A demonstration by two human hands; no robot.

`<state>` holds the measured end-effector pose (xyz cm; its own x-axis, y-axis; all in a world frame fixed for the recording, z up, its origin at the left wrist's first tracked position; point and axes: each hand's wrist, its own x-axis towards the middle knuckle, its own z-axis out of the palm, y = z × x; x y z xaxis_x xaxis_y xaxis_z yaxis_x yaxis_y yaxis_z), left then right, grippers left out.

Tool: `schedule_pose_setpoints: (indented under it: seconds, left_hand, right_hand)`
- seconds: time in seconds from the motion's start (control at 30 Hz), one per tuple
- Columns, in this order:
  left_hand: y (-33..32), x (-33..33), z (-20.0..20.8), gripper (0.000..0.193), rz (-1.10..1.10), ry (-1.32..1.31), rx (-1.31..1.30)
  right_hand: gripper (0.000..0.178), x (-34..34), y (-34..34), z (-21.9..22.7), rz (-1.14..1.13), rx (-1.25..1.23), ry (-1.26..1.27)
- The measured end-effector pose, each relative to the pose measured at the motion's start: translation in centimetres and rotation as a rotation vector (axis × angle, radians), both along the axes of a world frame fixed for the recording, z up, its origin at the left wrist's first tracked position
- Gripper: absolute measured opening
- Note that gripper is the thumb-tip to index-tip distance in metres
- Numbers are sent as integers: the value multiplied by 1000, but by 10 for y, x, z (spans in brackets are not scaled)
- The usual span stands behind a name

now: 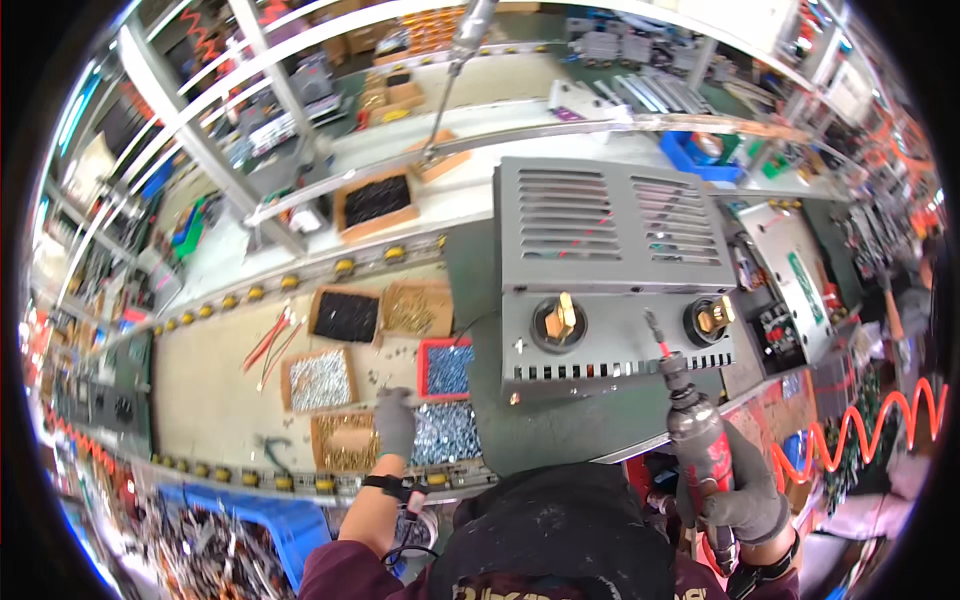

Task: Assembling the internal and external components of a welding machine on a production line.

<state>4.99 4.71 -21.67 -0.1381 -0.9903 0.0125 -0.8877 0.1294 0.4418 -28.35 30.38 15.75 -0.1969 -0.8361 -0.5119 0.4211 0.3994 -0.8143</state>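
Your left hand [396, 420] is down among the screw trays, gloved fingers curled over the tray of silvery screws [445, 432] at the near edge of the worktop [215, 375]; whether it has a screw pinched yet is hidden under the glove, so I cannot tell. Your right hand [742, 492] is wrapped firmly round the red pneumatic screwdriver [695, 425], its bit tilted up toward the front panel of the grey metal unit [610, 270], which sits just ahead of you, between the two brass terminals [560, 320]. To do this well, pick a single screw rather than a pinch of several, and check that it comes from the right tray, since the red tray [447, 368] just behind holds similar pieces and the brass-coloured ones [345, 440] lie right beside. Keep the driver pointed away from your reaching arm while the left hand is busy. When you bring the screw to the panel, set the bit square to the hole, not slanted as it stands now, and watch that the orange coiled air hose [870, 425] on your right does not drag the tool off line.
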Motion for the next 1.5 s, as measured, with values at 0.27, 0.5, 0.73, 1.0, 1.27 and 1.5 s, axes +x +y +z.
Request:
schedule_pose_setpoints:
  seconds: [0.27, 0.5, 0.73, 1.0, 1.27, 1.5]
  left_hand:
    - [-93, 32, -22, 31, 124, -167, 191]
    - [-99, -64, 72, 28, -100, 572, -57]
    - [-55, -148, 271, 33, -702, 1160, 459]
    - [-41, -188, 322, 48, -882, 1294, 1047]
    - [-38, -200, 307, 52, -858, 1310, 1060]
    - [-33, -203, 310, 44, -836, 1337, 1040]
  right_hand:
    - [74, 51, -24, 29, -151, 142, 89]
    - [75, 68, -27, 32, -250, 193, 243]
    - [74, 67, -26, 32, -153, 269, 419]
    - [76, 72, -28, 32, -214, 202, 356]
    - [80, 61, -21, 20, -239, 173, 384]
    - [79, 55, -16, 12, -234, 128, 446]
